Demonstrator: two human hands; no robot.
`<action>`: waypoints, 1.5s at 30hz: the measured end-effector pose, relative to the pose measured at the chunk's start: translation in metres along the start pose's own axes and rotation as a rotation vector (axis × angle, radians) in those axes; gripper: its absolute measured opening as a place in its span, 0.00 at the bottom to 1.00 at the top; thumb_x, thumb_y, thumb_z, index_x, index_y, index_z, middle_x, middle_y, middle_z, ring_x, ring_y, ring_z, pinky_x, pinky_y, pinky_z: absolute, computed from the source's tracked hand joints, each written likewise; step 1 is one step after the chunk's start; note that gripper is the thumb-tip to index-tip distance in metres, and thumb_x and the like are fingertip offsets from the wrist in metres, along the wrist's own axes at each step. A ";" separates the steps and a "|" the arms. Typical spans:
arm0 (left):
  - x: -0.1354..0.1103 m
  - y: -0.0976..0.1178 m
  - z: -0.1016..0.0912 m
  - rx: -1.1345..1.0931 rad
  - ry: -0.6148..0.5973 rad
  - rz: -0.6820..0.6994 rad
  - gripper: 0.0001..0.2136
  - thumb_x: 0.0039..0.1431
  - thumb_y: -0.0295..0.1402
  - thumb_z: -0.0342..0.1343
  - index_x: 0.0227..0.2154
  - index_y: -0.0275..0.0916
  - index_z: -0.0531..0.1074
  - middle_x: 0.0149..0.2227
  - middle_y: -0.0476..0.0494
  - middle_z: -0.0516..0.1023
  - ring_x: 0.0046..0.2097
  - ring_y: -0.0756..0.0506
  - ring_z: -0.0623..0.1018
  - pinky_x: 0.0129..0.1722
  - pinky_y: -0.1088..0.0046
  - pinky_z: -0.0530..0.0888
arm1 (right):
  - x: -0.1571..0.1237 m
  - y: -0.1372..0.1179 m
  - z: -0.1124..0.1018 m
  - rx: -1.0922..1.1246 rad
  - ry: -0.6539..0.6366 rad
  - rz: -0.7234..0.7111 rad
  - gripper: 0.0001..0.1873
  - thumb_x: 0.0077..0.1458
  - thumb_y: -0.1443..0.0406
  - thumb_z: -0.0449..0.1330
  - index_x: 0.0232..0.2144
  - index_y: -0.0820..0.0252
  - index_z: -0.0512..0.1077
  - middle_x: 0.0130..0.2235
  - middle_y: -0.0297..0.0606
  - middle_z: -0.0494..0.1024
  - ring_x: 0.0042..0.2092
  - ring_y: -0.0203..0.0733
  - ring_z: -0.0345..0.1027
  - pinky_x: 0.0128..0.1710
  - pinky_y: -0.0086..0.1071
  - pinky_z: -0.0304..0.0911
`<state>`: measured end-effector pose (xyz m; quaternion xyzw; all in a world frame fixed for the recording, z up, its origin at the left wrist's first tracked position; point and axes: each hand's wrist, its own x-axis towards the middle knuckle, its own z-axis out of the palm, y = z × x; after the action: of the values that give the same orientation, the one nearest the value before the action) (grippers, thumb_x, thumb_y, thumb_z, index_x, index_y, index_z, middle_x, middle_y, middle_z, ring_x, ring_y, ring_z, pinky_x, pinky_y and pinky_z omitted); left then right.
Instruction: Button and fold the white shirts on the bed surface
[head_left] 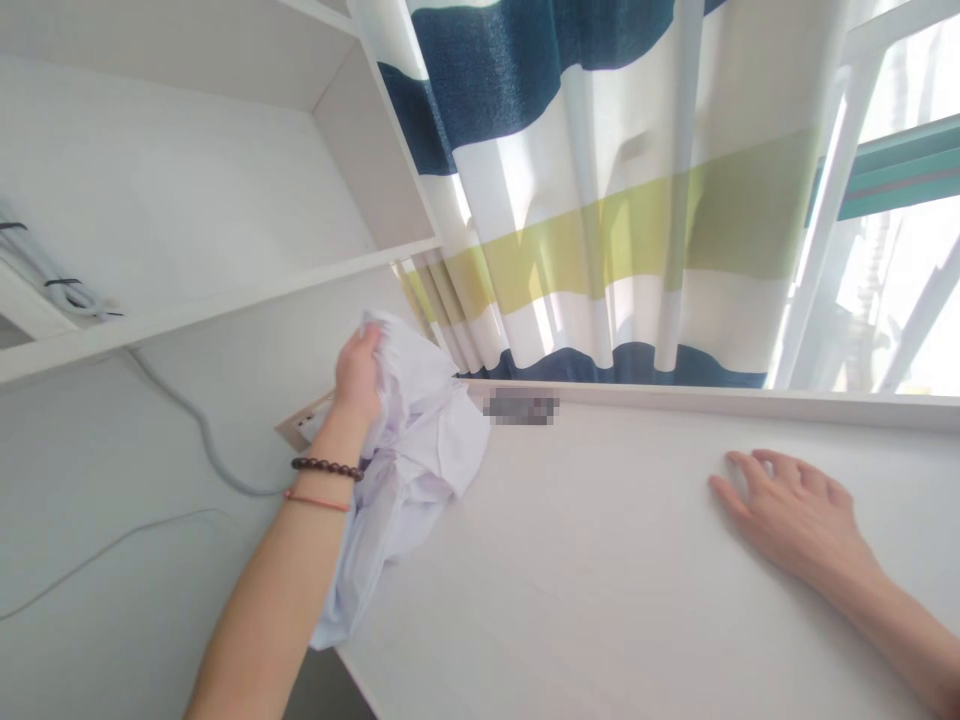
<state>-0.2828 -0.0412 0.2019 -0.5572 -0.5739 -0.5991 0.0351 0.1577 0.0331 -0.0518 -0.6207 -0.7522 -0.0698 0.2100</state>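
Note:
My left hand (pixel 360 375) is closed on the upper part of a crumpled white cloth (pixel 424 440) that looks like a garment. The cloth hangs and bunches over the left end of the white desk (pixel 585 560), and its lower end reaches past the desk's left edge. On the right side of the desk, my right hand (pixel 799 505) is palm down with its fingers stretched out and holds nothing. A small dark item (pixel 521 407), blurred out, lies at the back of the desk, just right of the cloth.
A striped curtain (pixel 585 230) hangs behind the desk, with a bright window (pixel 892 250) at right. White shelving (pixel 225 170) with a bundled cable (pixel 64 280) projects at upper left. Below it are a wall socket (pixel 300 425) and a grey cable (pixel 199 420).

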 end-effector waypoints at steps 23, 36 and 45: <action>-0.018 0.024 0.024 0.635 0.285 0.161 0.16 0.63 0.36 0.46 0.48 0.34 0.72 0.46 0.39 0.79 0.49 0.40 0.77 0.51 0.66 0.71 | -0.001 -0.003 -0.006 -0.007 -0.029 0.012 0.25 0.62 0.54 0.41 0.49 0.60 0.69 0.54 0.52 0.68 0.55 0.62 0.61 0.54 0.52 0.54; -0.184 0.056 0.142 0.116 -0.866 0.322 0.18 0.59 0.32 0.55 0.53 0.44 0.69 0.47 0.45 0.81 0.47 0.45 0.80 0.49 0.69 0.75 | 0.000 -0.007 -0.003 0.279 -0.022 -0.231 0.25 0.62 0.57 0.44 0.54 0.62 0.68 0.55 0.50 0.70 0.56 0.55 0.62 0.54 0.47 0.60; -0.123 0.031 0.114 0.299 -0.424 0.088 0.13 0.63 0.39 0.50 0.45 0.41 0.75 0.38 0.46 0.81 0.37 0.46 0.78 0.38 0.71 0.75 | -0.002 -0.014 -0.021 0.498 -0.204 -0.258 0.23 0.62 0.55 0.47 0.54 0.57 0.67 0.57 0.48 0.70 0.58 0.54 0.62 0.58 0.50 0.57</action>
<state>-0.1439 -0.0426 0.1026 -0.6833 -0.6259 -0.3753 0.0218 0.1491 0.0206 -0.0310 -0.4532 -0.8359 0.1537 0.2687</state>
